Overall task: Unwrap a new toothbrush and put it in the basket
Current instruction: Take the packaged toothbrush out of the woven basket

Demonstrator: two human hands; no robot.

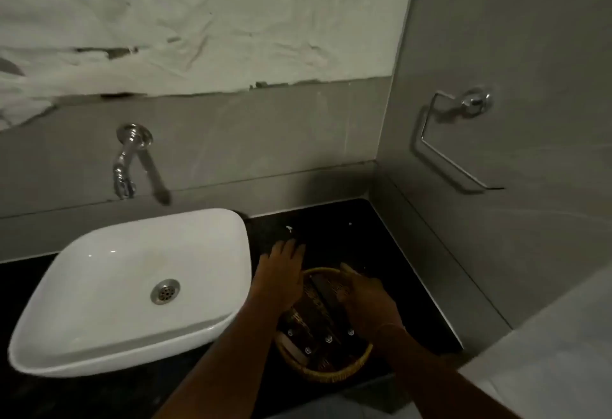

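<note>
Over the basket (331,377), hands hide dim packets (326,299).

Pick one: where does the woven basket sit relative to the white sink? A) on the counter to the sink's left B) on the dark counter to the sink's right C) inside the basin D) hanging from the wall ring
B: the basket rests on the dark counter, right of the white sink, with both hands over it and the towel ring bare.
</note>
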